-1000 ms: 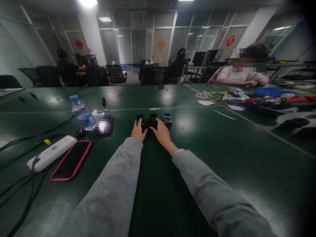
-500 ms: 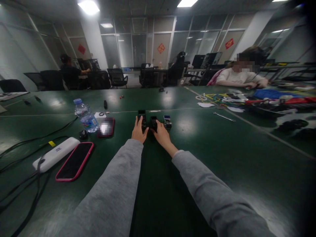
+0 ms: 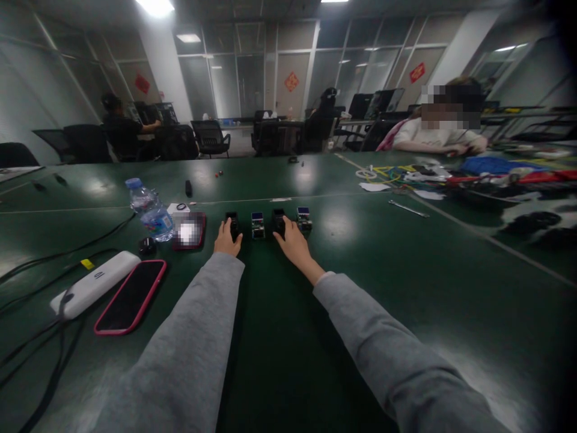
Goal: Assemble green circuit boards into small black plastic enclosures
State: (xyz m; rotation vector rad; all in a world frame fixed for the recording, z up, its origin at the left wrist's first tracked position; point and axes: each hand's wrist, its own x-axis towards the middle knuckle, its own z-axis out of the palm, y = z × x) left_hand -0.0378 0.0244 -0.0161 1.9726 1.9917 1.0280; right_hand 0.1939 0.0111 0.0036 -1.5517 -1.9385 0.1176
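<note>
My left hand (image 3: 228,240) is closed around a small black case (image 3: 231,220) that sits on the green table (image 3: 274,337). My right hand (image 3: 294,242) grips a second, similar black box (image 3: 278,214) by its sides, partly hiding it. Between the two cases lies a small circuit board (image 3: 257,226) with a little screen at its top. Another such board with a screen (image 3: 303,219) lies just right of my right hand's fingers.
On the left are a water bottle (image 3: 153,213), a red-edged blurred item (image 3: 189,231), a white power bank (image 3: 97,282), a pink-cased phone (image 3: 130,297) and black cables. Rightward lie a wrench (image 3: 408,208) and tangled cables (image 3: 387,177). Across the table sits a person (image 3: 433,135).
My left hand has moved left with its black case, and a circuit board shows where that case was. My right hand stays on its box. The view has shifted slightly.
</note>
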